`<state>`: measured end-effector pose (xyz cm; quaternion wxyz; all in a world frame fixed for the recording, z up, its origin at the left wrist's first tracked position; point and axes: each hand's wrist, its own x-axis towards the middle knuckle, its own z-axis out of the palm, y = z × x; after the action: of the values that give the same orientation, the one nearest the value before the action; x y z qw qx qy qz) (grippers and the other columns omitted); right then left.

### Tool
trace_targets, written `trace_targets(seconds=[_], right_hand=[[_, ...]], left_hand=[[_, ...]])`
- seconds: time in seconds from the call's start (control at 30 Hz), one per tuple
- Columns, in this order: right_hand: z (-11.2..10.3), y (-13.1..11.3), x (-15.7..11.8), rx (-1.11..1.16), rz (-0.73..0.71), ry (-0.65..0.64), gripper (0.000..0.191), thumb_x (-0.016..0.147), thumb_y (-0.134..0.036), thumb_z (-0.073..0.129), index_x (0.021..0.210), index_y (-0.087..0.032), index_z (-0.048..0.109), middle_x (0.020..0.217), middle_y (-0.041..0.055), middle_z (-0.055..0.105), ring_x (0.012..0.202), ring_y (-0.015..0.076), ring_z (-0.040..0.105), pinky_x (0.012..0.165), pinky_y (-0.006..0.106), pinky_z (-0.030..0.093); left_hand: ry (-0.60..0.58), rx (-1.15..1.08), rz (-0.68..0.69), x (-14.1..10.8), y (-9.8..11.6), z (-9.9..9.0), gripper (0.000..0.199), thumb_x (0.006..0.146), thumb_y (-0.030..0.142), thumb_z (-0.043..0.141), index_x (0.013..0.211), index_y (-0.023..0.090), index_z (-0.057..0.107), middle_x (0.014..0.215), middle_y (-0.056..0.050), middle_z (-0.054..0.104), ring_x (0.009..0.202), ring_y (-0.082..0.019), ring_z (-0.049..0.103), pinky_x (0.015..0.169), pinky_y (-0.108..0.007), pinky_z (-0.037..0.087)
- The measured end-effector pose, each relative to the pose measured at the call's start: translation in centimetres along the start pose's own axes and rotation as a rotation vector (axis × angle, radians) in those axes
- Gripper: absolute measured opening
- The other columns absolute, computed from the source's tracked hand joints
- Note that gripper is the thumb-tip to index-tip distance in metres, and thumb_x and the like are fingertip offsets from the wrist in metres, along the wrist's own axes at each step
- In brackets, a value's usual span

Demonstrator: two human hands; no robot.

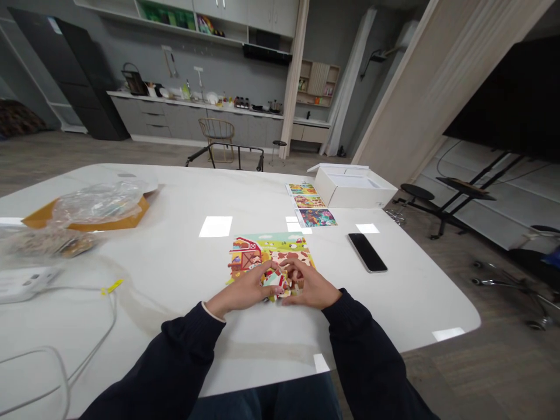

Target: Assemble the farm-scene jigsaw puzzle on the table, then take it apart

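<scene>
A colourful farm picture [286, 245] with a red barn and cows lies flat on the white table in front of me. Over its near part, my left hand [247, 287] and my right hand [308, 284] curve round a small heap of colourful puzzle pieces [276, 281]. The fingers of both hands are bent and close on the pieces from either side. A red and pale green piece shows on top. My fingers hide part of the heap and the lower edge of the picture.
A phone [368, 253] lies to the right. Beyond the picture are printed cards [310, 202] and an open white box [356, 188]. Plastic packaging [102, 201] sits on an orange tray at the left, near a white power strip [27, 283] and cable [90, 356].
</scene>
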<state>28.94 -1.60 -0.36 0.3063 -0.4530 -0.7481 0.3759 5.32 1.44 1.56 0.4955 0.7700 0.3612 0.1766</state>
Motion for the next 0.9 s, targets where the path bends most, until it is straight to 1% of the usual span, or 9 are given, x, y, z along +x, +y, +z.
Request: trace_targets(seconds=[0.03, 0.17, 0.27, 0.4, 0.5, 0.63, 0.73, 0.83, 0.9], right_hand=[[-0.3, 0.1, -0.2, 0.009, 0.019, -0.002, 0.075, 0.059, -0.033, 0.095, 0.124, -0.024, 0.059, 0.104, 0.0028, 0.066, 0.089, 0.0184, 0.063, 0.078, 0.031, 0.054], [-1.6, 0.4, -1.2, -0.026, 0.060, -0.001, 0.066, 0.061, -0.026, 0.094, 0.121, -0.022, 0.067, 0.111, 0.0064, 0.068, 0.097, 0.0214, 0.066, 0.089, 0.038, 0.054], [-2.0, 0.2, -1.7, -0.106, 0.034, 0.014, 0.066, 0.061, -0.017, 0.092, 0.122, -0.023, 0.069, 0.114, 0.0064, 0.069, 0.102, 0.0229, 0.065, 0.092, 0.039, 0.054], [-1.7, 0.0, -1.8, -0.149, 0.019, 0.035, 0.052, 0.063, -0.010, 0.088, 0.111, -0.022, 0.071, 0.100, 0.0033, 0.071, 0.095, 0.0217, 0.065, 0.088, 0.038, 0.054], [-1.5, 0.2, -1.9, -0.079, -0.012, 0.038, 0.051, 0.064, -0.009, 0.085, 0.110, -0.022, 0.068, 0.105, 0.0040, 0.070, 0.094, 0.0201, 0.067, 0.087, 0.036, 0.055], [-1.9, 0.6, -2.3, -0.189, -0.001, 0.095, 0.061, 0.058, -0.016, 0.093, 0.113, -0.022, 0.066, 0.108, 0.0059, 0.070, 0.100, 0.0242, 0.066, 0.090, 0.041, 0.053], [-2.0, 0.7, -2.5, -0.228, 0.022, 0.109, 0.060, 0.059, -0.015, 0.093, 0.111, -0.022, 0.065, 0.098, 0.0033, 0.071, 0.094, 0.0237, 0.067, 0.091, 0.042, 0.052], [-1.9, 0.7, -2.5, -0.201, 0.012, 0.105, 0.054, 0.060, -0.016, 0.092, 0.106, -0.022, 0.065, 0.095, 0.0019, 0.071, 0.089, 0.0216, 0.068, 0.090, 0.041, 0.052], [-2.0, 0.7, -2.6, -0.191, 0.016, 0.113, 0.055, 0.060, -0.018, 0.092, 0.107, -0.022, 0.065, 0.100, 0.0034, 0.071, 0.092, 0.0219, 0.068, 0.089, 0.040, 0.053]], left_hand=[[0.017, 0.005, 0.009, 0.0, -0.3, 0.0, 0.045, 0.088, 0.049, 0.067, 0.125, 0.027, 0.055, 0.130, -0.005, 0.065, 0.123, -0.027, 0.058, 0.107, -0.038, 0.045], [0.075, 0.005, 0.062, -0.1, -0.6, -0.4, 0.051, 0.090, 0.050, 0.066, 0.135, 0.028, 0.052, 0.145, -0.007, 0.056, 0.136, -0.028, 0.051, 0.116, -0.041, 0.038], [0.116, -0.017, 0.028, -0.2, -0.2, -0.5, 0.059, 0.089, 0.051, 0.067, 0.141, 0.029, 0.049, 0.153, -0.007, 0.050, 0.143, -0.028, 0.044, 0.122, -0.042, 0.031], [0.141, -0.037, -0.020, -0.2, 0.0, -0.4, 0.055, 0.090, 0.053, 0.065, 0.137, 0.027, 0.054, 0.150, -0.008, 0.053, 0.143, -0.030, 0.045, 0.123, -0.044, 0.030], [0.109, -0.062, 0.023, -0.2, -0.1, -0.2, 0.046, 0.092, 0.051, 0.064, 0.130, 0.027, 0.057, 0.143, -0.007, 0.058, 0.138, -0.028, 0.049, 0.121, -0.043, 0.035], [0.054, -0.112, 0.009, -0.2, -0.1, -0.1, 0.043, 0.092, 0.052, 0.064, 0.126, 0.026, 0.057, 0.134, -0.007, 0.061, 0.127, -0.027, 0.057, 0.109, -0.041, 0.049], [0.048, -0.206, -0.059, -0.3, 0.0, 0.3, 0.047, 0.090, 0.055, 0.065, 0.125, 0.026, 0.055, 0.125, -0.006, 0.061, 0.109, -0.024, 0.064, 0.085, -0.036, 0.061], [0.004, -0.290, -0.087, -0.3, -0.2, 0.7, 0.052, 0.090, 0.053, 0.065, 0.133, 0.027, 0.050, 0.123, -0.006, 0.058, 0.096, -0.021, 0.066, 0.070, -0.033, 0.063], [-0.034, -0.254, -0.056, -0.4, -0.3, 0.8, 0.053, 0.092, 0.047, 0.064, 0.138, 0.028, 0.046, 0.125, -0.007, 0.059, 0.095, -0.021, 0.066, 0.073, -0.035, 0.062]])
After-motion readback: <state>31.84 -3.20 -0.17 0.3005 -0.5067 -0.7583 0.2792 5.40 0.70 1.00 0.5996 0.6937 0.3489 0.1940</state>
